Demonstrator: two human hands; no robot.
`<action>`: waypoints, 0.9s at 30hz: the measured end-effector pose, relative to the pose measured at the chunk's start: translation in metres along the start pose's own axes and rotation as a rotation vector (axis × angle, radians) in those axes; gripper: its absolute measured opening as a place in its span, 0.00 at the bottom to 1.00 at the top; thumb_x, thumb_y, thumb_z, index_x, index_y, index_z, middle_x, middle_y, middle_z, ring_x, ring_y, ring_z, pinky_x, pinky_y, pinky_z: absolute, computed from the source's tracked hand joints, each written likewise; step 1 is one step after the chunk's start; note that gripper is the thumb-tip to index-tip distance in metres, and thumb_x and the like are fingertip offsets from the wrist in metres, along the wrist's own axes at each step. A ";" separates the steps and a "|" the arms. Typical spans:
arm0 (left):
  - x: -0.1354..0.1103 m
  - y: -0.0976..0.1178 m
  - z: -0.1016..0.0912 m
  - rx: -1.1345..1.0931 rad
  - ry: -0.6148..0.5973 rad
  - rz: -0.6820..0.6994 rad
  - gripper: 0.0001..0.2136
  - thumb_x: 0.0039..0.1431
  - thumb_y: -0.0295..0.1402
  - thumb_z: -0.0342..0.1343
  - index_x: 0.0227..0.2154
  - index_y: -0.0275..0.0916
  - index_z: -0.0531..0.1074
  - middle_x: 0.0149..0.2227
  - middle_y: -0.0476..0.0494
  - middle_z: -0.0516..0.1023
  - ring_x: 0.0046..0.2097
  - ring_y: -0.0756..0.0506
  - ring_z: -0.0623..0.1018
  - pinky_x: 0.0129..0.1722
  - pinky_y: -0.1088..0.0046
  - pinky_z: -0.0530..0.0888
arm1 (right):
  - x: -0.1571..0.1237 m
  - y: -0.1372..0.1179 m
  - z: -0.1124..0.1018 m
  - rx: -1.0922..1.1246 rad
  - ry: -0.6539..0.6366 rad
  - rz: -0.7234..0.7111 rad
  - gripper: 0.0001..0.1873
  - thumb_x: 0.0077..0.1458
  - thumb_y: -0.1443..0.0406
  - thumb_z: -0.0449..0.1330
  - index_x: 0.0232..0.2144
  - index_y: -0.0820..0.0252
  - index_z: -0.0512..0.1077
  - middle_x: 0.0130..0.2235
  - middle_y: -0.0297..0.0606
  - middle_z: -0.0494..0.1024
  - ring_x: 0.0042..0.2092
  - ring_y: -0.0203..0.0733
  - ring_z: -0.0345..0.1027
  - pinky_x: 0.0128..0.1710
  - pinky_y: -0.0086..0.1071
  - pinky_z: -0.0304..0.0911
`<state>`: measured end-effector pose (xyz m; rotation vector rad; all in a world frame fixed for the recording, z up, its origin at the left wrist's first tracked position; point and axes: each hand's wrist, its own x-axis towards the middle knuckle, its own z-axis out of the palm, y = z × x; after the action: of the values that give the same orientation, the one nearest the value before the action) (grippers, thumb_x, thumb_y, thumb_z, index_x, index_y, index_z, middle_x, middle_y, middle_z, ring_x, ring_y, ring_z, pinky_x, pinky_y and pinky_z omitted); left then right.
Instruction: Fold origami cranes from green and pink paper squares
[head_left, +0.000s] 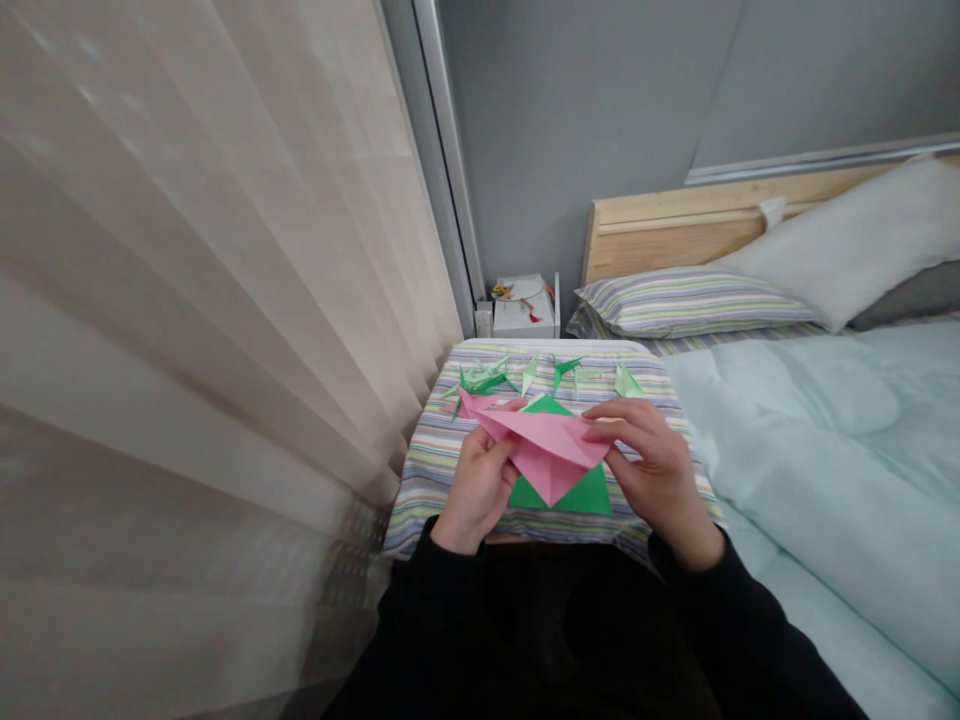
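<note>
A folded pink paper (pixel 546 444) is held above a small table covered by a striped cloth (pixel 431 455). My left hand (pixel 480 487) pinches the paper's left part, fingers closed on it. My right hand (pixel 651 462) grips its right edge, fingers curled over the fold. Under the pink paper lies a green paper sheet (pixel 589 492) flat on the cloth. Several folded green paper pieces (pixel 487 380) lie along the table's far edge.
A pleated beige curtain (pixel 195 330) fills the left side. A bed with a light blue duvet (pixel 840 450) and striped pillow (pixel 686 300) lies right of the table. A white box (pixel 523 305) stands by the grey wall behind the table.
</note>
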<state>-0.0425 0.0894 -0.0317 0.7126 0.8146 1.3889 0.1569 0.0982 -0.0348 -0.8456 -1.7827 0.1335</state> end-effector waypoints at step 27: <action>-0.002 -0.014 0.027 -0.210 0.135 0.099 0.11 0.64 0.37 0.59 0.41 0.34 0.78 0.47 0.37 0.84 0.56 0.38 0.80 0.62 0.60 0.71 | -0.019 -0.038 0.036 -0.370 -0.225 -0.164 0.11 0.63 0.70 0.58 0.48 0.57 0.69 0.61 0.51 0.76 0.64 0.55 0.68 0.71 0.67 0.21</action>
<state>-0.0123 0.0874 -0.0284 0.5063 0.7330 1.5991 0.1098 0.0695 -0.0459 -0.9679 -2.1186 -0.2235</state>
